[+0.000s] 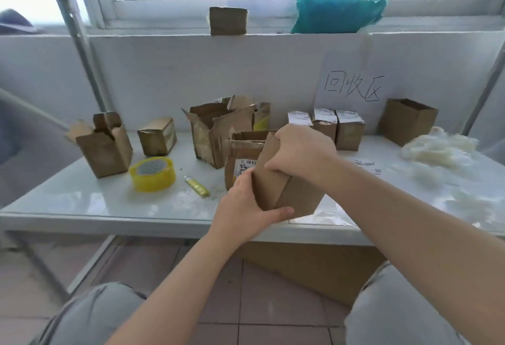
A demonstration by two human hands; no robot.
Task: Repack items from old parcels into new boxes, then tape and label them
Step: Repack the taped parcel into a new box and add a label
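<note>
A plain brown cardboard box (289,191) is held tilted above the front edge of the white table (82,197). My left hand (246,208) grips its lower left corner, thumb across the front. My right hand (300,150) grips its top edge from above. Right behind it stands an old opened parcel (240,158) with a torn rim and a shipping label. A roll of yellow tape (153,173) lies to the left, with a small yellow cutter (196,186) beside it.
A torn open parcel (218,131), an open box (103,147) and a closed box (157,137) stand at the left and middle. Three labelled boxes (325,126), an open box (407,120), white stuffing (440,147) and a loose label (366,165) lie at the right.
</note>
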